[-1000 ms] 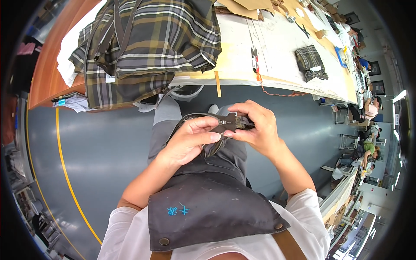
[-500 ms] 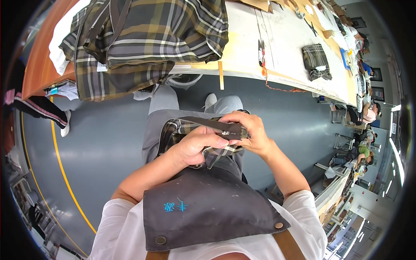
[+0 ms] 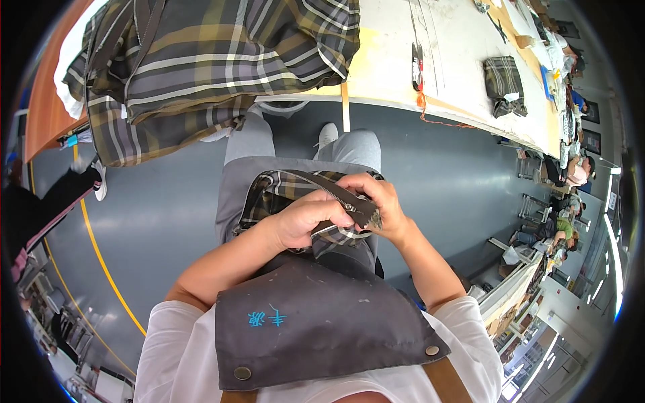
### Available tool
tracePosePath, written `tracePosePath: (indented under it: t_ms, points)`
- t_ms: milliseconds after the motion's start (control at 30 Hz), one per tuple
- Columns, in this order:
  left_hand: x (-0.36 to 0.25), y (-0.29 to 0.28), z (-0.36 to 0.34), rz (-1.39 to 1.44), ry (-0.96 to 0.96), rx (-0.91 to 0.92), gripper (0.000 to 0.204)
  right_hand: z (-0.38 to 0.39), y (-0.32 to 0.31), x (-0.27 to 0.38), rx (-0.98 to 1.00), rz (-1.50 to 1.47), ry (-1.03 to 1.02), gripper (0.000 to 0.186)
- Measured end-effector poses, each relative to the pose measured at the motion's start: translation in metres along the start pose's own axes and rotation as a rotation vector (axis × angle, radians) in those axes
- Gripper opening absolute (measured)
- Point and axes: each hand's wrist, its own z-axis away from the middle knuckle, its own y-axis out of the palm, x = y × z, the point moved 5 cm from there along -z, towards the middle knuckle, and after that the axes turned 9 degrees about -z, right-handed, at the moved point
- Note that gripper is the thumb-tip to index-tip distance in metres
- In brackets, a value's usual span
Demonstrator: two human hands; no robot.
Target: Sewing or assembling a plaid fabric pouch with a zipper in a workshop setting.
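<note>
Over my lap, both hands work on a dark brown zipper [image 3: 329,187] attached to a plaid fabric piece [image 3: 265,193]. My left hand [image 3: 306,221] is closed on the zipper close to its metal slider [image 3: 349,207], thumb on top. My right hand [image 3: 380,200] grips the frayed tape end, its fingers curled over the far side. The plaid fabric hangs beneath the zipper and partly behind my left hand, so the lower fingers of that hand are hidden. A grey apron [image 3: 316,322] covers my front and lap.
A pile of plaid fabric [image 3: 222,67] overhangs the table edge ahead. On the pale worktable [image 3: 457,87] lie a small cutter [image 3: 416,66] with orange cord and a folded plaid piece [image 3: 505,86]. Another person's leg [image 3: 57,205] is at the left; more people sit far right.
The zipper end has tilted downward to the right between my hands, which stay close together. My view has shifted slightly, and the person at the left has moved.
</note>
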Motion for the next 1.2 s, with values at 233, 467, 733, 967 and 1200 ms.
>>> tracePosePath:
  t_ms: [233, 467, 733, 967, 1200]
  points:
    - [0.002, -0.004, -0.004, 0.116, 0.025, 0.067, 0.030, -0.004, -0.007, 0.006, -0.068, -0.077, 0.095, 0.065]
    - [0.009, -0.008, -0.004, 0.390, 0.010, 0.036, 0.039, -0.004, -0.008, -0.005, -0.046, 0.118, 0.057, 0.075]
    - [0.024, -0.017, -0.002, 0.621, -0.003, 0.064, 0.044, -0.005, -0.008, 0.002, -0.052, 0.007, 0.136, 0.054]
    - [0.019, -0.006, 0.000, 0.614, -0.039, 0.062, 0.036, -0.007, -0.005, 0.002, -0.057, 0.030, 0.055, 0.046]
    - [0.022, -0.014, -0.005, 0.626, -0.016, 0.024, 0.036, -0.003, -0.005, -0.008, -0.142, -0.072, 0.166, 0.039]
